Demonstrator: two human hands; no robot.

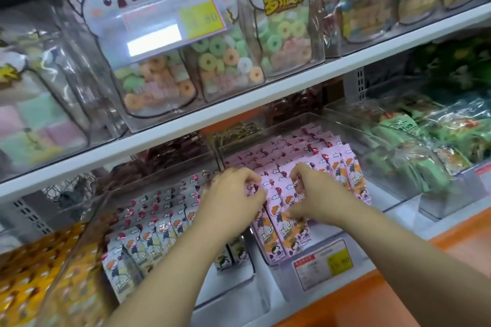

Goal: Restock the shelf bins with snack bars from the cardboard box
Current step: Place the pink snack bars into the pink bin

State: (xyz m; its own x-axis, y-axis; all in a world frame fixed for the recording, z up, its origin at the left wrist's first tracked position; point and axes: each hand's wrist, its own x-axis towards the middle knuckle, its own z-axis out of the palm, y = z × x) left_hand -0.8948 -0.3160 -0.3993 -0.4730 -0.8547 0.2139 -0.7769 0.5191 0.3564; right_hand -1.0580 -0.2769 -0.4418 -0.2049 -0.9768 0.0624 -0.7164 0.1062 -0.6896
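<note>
Gripping is seen at both hands: the left hand (pixel 233 194) and the right hand (pixel 310 188) are curled round the tops of the small pink glossy-wrapped snack bars (pixel 281 231), which are stood in rows inside the clear plastic shelf bin (pixel 382 183). The bars are judged light, with smooth, probably slippery wrappers. They are best taken by the long sides, without squeezing. Cartoon figures and clouds are printed on them. The cardboard box is not seen.

Reading "罗班长" in yellow on the koala candy bag (pixel 285 2); showing "80" on the upper price tag (pixel 203 18); everything else too blurred.
</note>
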